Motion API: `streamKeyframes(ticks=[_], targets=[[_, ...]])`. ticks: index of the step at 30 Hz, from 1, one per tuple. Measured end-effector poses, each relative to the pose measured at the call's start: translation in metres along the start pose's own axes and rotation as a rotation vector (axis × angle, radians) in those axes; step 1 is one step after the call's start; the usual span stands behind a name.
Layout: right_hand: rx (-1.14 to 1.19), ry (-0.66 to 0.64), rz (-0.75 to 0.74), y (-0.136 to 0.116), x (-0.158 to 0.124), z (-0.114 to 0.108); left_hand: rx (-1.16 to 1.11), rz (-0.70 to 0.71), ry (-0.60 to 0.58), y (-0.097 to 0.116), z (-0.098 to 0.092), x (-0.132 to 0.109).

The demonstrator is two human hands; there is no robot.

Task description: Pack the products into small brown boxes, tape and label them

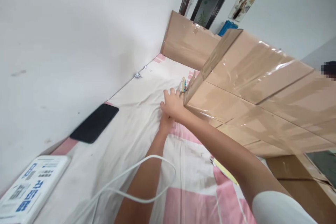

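Observation:
My right hand [173,105] is over the pink and white cloth [147,101], with its fingers spread apart. It crosses above my left hand [166,120], whose fingers are mostly hidden beneath it. Just beyond the right fingertips is a small colourful packet-like item [183,84], which leans near the cardboard edge; whether a finger touches it I cannot tell. A large taped cardboard panel [220,98] rises right beside the right hand. Across the left forearm, in front of it, loops a white cable [154,156].
By the wall [65,42] on the left lie a flat black object [96,123] and a white box with blue lettering [34,185]. Crumpled silvery scraps [138,75] sit along the wall's foot. Partly behind my right forearm shows a yellow-edged item [225,171]. Another cardboard panel [183,42] stands at the back.

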State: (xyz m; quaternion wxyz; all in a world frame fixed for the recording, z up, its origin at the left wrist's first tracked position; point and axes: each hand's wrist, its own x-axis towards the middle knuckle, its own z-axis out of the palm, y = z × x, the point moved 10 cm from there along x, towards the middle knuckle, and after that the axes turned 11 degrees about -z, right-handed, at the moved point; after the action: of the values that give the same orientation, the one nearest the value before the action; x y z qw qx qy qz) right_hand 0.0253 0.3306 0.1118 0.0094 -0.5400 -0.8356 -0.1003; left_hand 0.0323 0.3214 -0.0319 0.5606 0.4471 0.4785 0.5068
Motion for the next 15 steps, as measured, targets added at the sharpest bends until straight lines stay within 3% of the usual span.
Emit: streamKeyframes(ticks=[3, 6, 11, 15], targets=[[0.063, -0.085, 0.316, 0.045, 0.062, 0.024, -0.067, -0.044, 0.026, -0.005, 0.000, 0.003], [0.037, -0.098, 0.557, 0.090, 0.094, 0.036, -0.113, -0.063, 0.043, -0.007, -0.001, -0.001], [-0.168, -0.148, 0.774, 0.142, 0.109, 0.030, -0.168, -0.082, 0.051, -0.008, -0.002, -0.003], [-0.134, -0.233, 0.882, 0.158, 0.103, 0.040, -0.197, -0.113, 0.052, -0.012, -0.002, 0.000]])
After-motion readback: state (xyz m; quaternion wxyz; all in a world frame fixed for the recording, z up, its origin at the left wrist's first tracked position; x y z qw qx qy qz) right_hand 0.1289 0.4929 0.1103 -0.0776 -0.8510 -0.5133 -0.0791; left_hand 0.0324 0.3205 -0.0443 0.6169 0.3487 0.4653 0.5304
